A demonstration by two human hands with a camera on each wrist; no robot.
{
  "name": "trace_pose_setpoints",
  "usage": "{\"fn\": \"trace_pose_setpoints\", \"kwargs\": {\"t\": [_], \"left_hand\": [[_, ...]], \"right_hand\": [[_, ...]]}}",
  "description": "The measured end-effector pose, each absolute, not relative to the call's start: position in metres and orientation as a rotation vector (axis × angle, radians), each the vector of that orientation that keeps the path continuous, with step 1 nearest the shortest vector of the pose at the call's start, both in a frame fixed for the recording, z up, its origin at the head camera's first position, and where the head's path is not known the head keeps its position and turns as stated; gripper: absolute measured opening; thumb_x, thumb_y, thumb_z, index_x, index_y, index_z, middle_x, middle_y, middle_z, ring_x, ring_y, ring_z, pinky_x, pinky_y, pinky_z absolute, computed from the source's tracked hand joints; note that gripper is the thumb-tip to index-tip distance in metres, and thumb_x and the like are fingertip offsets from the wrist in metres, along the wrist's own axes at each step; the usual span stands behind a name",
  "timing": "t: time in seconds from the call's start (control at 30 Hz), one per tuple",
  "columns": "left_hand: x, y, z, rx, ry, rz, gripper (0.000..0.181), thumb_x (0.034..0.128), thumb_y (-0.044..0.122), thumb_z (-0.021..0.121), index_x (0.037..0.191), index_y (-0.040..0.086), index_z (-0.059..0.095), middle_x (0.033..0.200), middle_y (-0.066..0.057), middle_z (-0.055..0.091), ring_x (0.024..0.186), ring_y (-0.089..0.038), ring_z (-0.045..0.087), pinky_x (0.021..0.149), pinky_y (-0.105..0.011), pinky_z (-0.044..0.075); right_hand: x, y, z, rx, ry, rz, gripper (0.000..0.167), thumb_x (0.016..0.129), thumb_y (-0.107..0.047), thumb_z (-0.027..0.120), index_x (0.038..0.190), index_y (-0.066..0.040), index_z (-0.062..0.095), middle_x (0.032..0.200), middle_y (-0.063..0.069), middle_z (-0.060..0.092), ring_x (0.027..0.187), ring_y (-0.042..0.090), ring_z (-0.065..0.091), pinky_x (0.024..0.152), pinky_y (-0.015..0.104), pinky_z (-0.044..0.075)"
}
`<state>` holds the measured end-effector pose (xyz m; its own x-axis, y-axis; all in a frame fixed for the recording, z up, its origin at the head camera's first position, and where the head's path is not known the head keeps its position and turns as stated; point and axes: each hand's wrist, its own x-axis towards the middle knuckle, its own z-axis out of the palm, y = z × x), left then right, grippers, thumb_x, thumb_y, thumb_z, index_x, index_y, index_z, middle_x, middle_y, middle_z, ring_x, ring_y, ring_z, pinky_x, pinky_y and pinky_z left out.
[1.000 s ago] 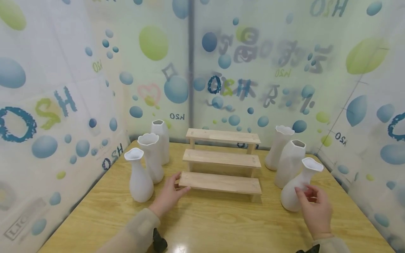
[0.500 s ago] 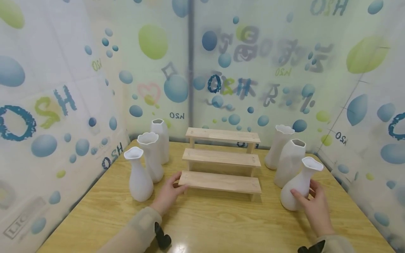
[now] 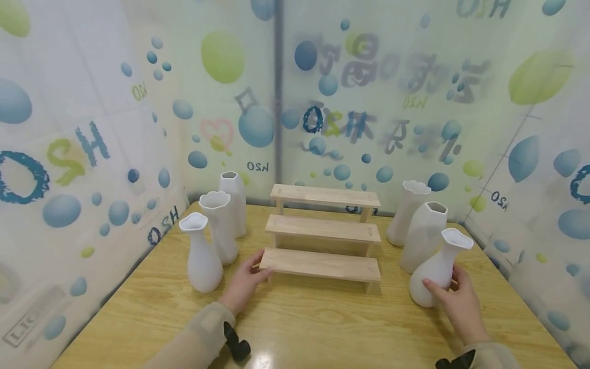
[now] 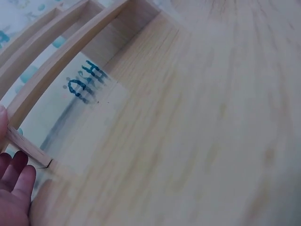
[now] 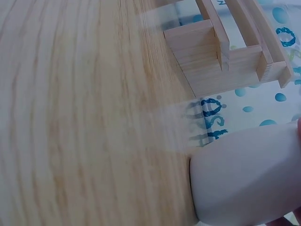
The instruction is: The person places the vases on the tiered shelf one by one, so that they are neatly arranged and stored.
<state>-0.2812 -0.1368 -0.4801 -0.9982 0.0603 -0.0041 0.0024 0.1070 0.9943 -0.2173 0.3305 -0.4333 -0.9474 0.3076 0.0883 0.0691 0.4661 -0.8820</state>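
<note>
left grip (image 4: 15, 195) (partly cropped) | at end of wooden stand (image 4: 49, 68) | wood-grain tabletop (image 4: 197, 122) right

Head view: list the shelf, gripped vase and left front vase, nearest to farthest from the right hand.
1. Gripped vase: in the right hand.
2. Shelf: centre, left of that hand.
3. Left front vase: beyond the shelf, leftmost.

A wooden table (image 3: 313, 325) is carrying a three-step wooden stand (image 3: 322, 228), which is sitting toward the back, between two slanting rows of white vases. To its left, a slim-necked vase (image 3: 205, 264) is standing nearest, a wavy-rimmed vase (image 3: 224, 230) is coming behind, and an angular-mouthed vase (image 3: 235, 207) is standing farthest. To its right, a flared vase (image 3: 430, 269) is resting nearest, an angular vase (image 3: 418, 240) is standing behind, and a frilled vase (image 3: 405, 218) is standing farthest back.
</note>
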Motion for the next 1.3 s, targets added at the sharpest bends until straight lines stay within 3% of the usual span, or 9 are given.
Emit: {"fn": "trace_pose_setpoints", "kwargs": {"t": [0.3,0.5,0.67,0.8,1.03,1.17,1.3], "left_hand": [[-0.285,-0.138,-0.493,0.099,2.293,2.128,0.072,0.0848,0.033,0.074,0.147,0.016,0.041,0.145,-0.011,0.042,0.121,-0.029,0.048,0.101,-0.045,0.039],[-0.284,-0.137,-0.492,0.101,2.292,2.138,0.071,0.0861,0.030,0.073,0.147,0.013,0.040,0.144,-0.012,0.043,0.121,-0.030,0.048,0.099,-0.044,0.041],[-0.283,-0.136,-0.490,0.095,2.280,2.136,0.069,0.0884,0.026,0.071,0.148,0.012,0.039,0.145,-0.014,0.042,0.122,-0.030,0.047,0.099,-0.041,0.041],[-0.280,-0.135,-0.484,0.098,2.271,2.140,0.067,0.0904,0.019,0.069,0.148,0.009,0.037,0.145,-0.017,0.041,0.122,-0.030,0.047,0.098,-0.042,0.042],[-0.267,-0.132,-0.462,0.094,2.261,2.125,0.064,0.0910,0.013,0.067,0.147,0.005,0.038,0.144,-0.019,0.041,0.120,-0.032,0.048,0.098,-0.042,0.041],[-0.272,-0.133,-0.471,0.075,2.260,2.131,0.065,0.0905,0.017,0.068,0.148,0.008,0.038,0.145,-0.016,0.041,0.121,-0.030,0.047,0.099,-0.043,0.041],[-0.278,-0.134,-0.483,0.066,2.283,2.131,0.066,0.0905,0.021,0.069,0.148,0.011,0.038,0.146,-0.014,0.041,0.120,-0.028,0.048,0.098,-0.042,0.041]], "right_hand": [[-0.218,0.332,-0.435,-0.348,-2.488,1.400,0.093,0.088,-0.038,0.069,0.151,0.004,0.014,0.147,0.030,0.028,0.126,0.044,0.033,0.094,0.052,0.036],[-0.216,0.331,-0.432,-0.331,-2.456,1.369,0.086,0.088,-0.035,0.070,0.149,0.003,0.022,0.144,0.024,0.036,0.119,0.034,0.039,0.079,0.022,0.037],[-0.216,0.328,-0.427,-0.287,-2.442,1.349,0.080,0.087,-0.033,0.072,0.145,0.002,0.030,0.139,0.021,0.040,0.113,0.029,0.041,0.071,0.014,0.036],[-0.216,0.325,-0.422,-0.261,-2.472,1.360,0.082,0.088,-0.037,0.070,0.147,0.001,0.028,0.141,0.022,0.038,0.117,0.032,0.040,0.071,0.015,0.038],[-0.219,0.316,-0.413,-0.201,-2.489,1.390,0.086,0.088,-0.041,0.069,0.149,0.000,0.025,0.143,0.023,0.035,0.121,0.038,0.039,0.081,0.039,0.042],[-0.219,0.311,-0.408,-0.172,-2.497,1.385,0.085,0.088,-0.041,0.069,0.149,-0.001,0.026,0.142,0.022,0.037,0.120,0.036,0.039,0.081,0.041,0.043],[-0.218,0.305,-0.403,-0.156,-2.507,1.426,0.088,0.088,-0.044,0.068,0.151,-0.003,0.022,0.144,0.024,0.033,0.123,0.040,0.036,0.086,0.053,0.042]]}}
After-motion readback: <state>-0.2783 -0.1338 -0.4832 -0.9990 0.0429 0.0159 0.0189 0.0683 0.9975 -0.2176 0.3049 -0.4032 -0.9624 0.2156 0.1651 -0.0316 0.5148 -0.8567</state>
